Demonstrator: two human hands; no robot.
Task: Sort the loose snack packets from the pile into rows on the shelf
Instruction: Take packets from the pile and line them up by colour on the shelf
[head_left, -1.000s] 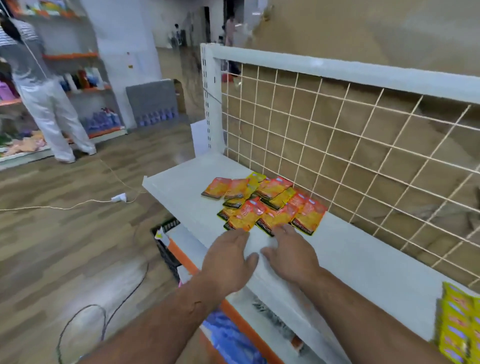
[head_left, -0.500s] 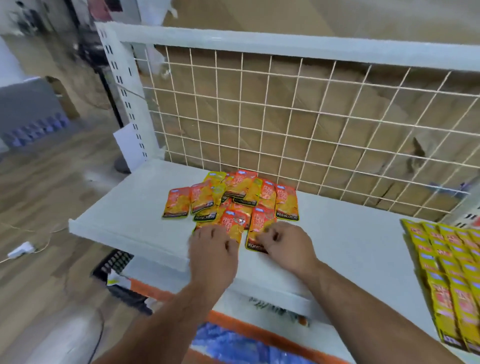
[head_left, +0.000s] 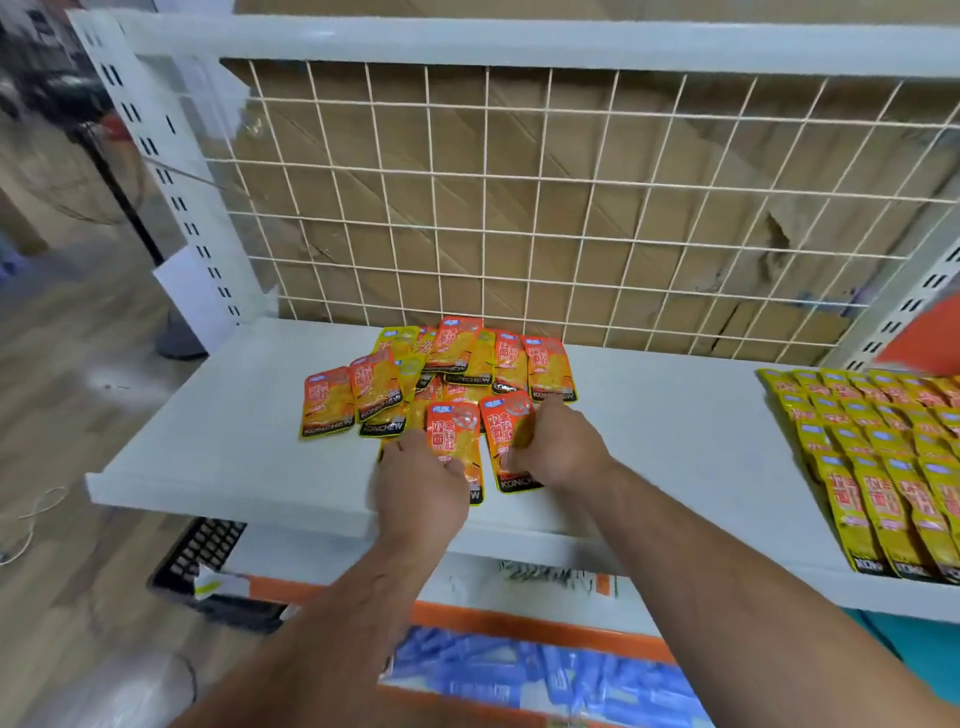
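Shelf (head_left: 208, 431): white, flat, wire grid (head_left: 519, 208) at the back.

Sorted rows (head_left: 883, 467): at the right end, overlapped like shingles, well apart from the pile.

Pile (head_left: 447, 374): orange and yellow packets left of centre, heaped against the grid and lying across one another at odd angles.

Left hand (head_left: 421, 488): on the near edge of the pile, thumb on the face of an orange packet (head_left: 454, 436). Fingers are bent onto the heap; I cannot tell whether they hold anything.

Right hand (head_left: 558, 447): laid fairly flat over the neighbouring orange packet (head_left: 506, 421), thumb pressing on it, nothing gripped.

Handling, my estimate: glossy film sachets, light, thin and limp, likely slick on each other, so a careless pull may drag neighbours along. Contents look flat and probably not fragile.

Where to hold: the bottom sealed edge, pinched thumb above and finger below, once it is slid clear of the heap.
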